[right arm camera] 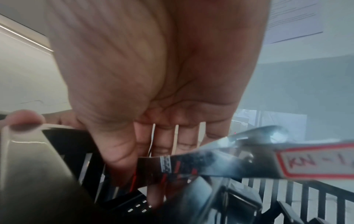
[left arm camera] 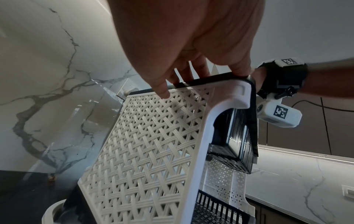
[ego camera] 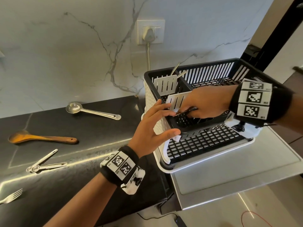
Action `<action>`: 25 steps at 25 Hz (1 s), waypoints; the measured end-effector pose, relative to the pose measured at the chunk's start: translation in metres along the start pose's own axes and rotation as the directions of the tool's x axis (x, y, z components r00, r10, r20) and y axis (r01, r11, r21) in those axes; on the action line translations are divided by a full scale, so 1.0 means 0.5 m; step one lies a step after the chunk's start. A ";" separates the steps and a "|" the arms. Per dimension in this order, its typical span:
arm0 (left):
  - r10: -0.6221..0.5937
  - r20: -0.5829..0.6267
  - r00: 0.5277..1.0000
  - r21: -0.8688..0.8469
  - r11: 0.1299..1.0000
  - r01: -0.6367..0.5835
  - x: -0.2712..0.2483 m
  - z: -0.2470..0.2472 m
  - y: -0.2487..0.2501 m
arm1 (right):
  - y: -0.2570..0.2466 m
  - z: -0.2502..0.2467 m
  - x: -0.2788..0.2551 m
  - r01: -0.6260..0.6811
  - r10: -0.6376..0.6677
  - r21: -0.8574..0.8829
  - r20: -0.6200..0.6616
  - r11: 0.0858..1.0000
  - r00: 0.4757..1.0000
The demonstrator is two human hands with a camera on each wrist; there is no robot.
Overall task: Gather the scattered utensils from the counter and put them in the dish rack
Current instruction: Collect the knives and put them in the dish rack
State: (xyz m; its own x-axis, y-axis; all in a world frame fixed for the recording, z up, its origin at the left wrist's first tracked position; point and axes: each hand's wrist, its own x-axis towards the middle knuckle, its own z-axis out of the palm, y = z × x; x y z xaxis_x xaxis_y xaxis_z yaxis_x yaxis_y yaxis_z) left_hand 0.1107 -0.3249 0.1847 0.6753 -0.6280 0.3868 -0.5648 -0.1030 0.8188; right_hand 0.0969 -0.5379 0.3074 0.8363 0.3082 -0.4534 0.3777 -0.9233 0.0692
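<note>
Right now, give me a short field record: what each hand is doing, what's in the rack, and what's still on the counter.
left hand: open, fingers steadying the black-and-white plastic dish rack at its corner
right hand: holding a flat metal utensil with a red-edged label over the rack's black cutlery compartment
in rack: metal handles at back
on counter: steel ladle; wooden spoon; steel measuring spoons; steel fork
</note>
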 end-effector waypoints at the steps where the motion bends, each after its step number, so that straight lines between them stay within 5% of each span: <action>1: -0.006 -0.001 1.000 -0.003 1.000 0.006 0.000 0.001 0.000 | 0.004 0.000 -0.003 -0.002 0.002 0.008 -0.005 1.000 1.000; 6: -0.004 -0.005 1.000 -0.010 1.000 0.004 0.000 0.003 -0.002 | 0.030 -0.010 -0.023 0.015 0.000 0.088 -0.175 0.996 0.985; 8: -0.003 -0.007 1.000 -0.016 1.000 0.003 0.001 0.002 -0.002 | 0.033 -0.005 -0.031 0.009 0.001 0.069 -0.145 0.998 0.989; 16: 0.008 0.005 1.000 -0.003 1.000 -0.008 -0.001 -0.002 -0.012 | 0.020 -0.011 -0.069 -0.089 0.028 -0.395 -0.158 0.915 0.987; 25: 0.046 0.027 0.999 0.047 0.998 -0.047 0.000 -0.005 -0.017 | -0.022 -0.005 -0.035 -0.079 0.041 -0.215 -0.177 0.973 0.983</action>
State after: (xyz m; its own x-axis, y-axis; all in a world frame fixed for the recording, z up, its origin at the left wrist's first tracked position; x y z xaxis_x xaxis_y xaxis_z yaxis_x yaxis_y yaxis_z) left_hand 0.1168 -0.3221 0.1790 0.6360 -0.6523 0.4124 -0.6177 -0.1100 0.7787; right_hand 0.0789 -0.5325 0.3168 0.9083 0.3058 -0.2854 0.3867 -0.8740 0.2944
